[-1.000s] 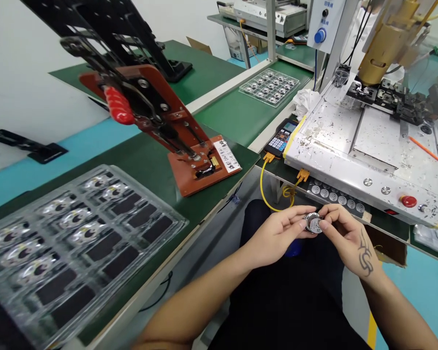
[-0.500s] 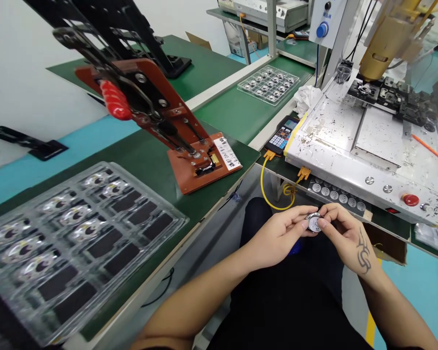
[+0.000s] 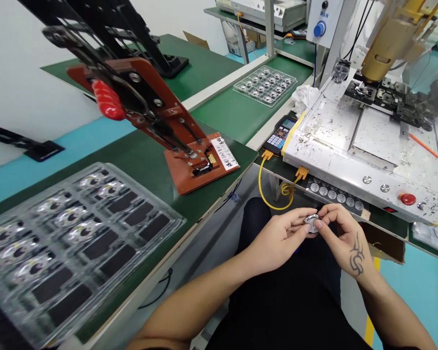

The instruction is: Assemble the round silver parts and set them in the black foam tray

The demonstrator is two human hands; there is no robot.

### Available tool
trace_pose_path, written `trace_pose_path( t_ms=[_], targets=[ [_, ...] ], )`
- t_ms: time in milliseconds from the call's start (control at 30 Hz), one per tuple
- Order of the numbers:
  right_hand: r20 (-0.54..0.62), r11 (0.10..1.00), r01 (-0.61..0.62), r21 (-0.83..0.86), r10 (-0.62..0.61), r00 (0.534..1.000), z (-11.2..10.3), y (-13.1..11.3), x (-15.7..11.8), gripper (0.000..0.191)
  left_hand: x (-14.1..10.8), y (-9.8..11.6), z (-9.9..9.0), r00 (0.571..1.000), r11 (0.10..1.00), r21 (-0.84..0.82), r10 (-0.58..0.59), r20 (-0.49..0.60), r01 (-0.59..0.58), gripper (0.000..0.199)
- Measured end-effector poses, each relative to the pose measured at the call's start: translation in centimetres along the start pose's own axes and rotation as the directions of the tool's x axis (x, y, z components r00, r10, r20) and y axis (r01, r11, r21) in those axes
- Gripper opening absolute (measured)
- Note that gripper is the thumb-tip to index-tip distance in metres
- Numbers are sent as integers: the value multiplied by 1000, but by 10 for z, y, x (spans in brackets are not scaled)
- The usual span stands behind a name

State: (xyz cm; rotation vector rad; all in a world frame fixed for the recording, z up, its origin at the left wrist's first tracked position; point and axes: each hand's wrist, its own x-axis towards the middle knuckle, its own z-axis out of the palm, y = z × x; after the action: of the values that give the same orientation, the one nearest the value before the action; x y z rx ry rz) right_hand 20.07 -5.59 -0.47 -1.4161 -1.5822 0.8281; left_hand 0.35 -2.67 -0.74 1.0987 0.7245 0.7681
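Over my lap, both hands pinch one small round silver part [image 3: 313, 224] with a pale disc face. My left hand [image 3: 281, 238] grips its left edge between thumb and fingers. At the opposite edge, the thumb and fingertips of my right hand [image 3: 341, 238] close on it. The fingers cover much of its rim. Below the machine's front edge, a strip of round silver labels [image 3: 332, 193] lies just beyond my hands. To the left, a red-brown clamp fixture [image 3: 182, 180] stands on the green bench with its upper plate raised and a small dark part in its base.
A clear plastic tray [image 3: 146, 194] on the left bench has shiny parts in several pockets. Farther back lies another filled tray [image 3: 266, 85]. The white machine [image 3: 321, 146] with a red button [image 3: 408, 199] stands at right, beside a keypad controller [image 3: 279, 136] with a yellow cable [image 3: 262, 180].
The round part has tilted between my fingers, so its printed face shows less clearly. Both hands stay closed on it in nearly the same place. The view has shifted slightly.
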Motion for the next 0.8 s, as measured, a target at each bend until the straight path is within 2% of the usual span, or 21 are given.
trace_pose_path(
  t_ms=[133,233,367,433,533,633,700,800],
  targets=[
    [-53,991,80,-103,-85,995,4,4,-2,24,-1,-5,2,998,992,120,41,-43,-35,37],
    [-78,985,85,-153,-98,992,4,11,0,23,-1,-6,0,996,980,184,80,-42,-71,38],
    [74,980,145,-139,-136,988,1,15,6,18,0,1,-9,992,932,341,128,19,-126,48],
    [115,977,183,-111,-170,979,0,13,10,15,2,5,-13,989,922,359,142,30,-143,52],
    [56,997,70,9,-71,996,2,6,16,15,6,6,-16,986,968,204,158,-49,-145,50],
    [36,961,-109,256,103,994,9,3,21,28,8,2,-15,982,992,58,117,-147,-110,44],
    [67,914,-181,362,168,983,16,2,22,34,7,1,-13,981,996,33,87,-173,-82,36],
    [110,896,-217,388,189,976,24,0,22,36,3,7,-14,976,989,123,105,-192,-82,32]
  ],
)
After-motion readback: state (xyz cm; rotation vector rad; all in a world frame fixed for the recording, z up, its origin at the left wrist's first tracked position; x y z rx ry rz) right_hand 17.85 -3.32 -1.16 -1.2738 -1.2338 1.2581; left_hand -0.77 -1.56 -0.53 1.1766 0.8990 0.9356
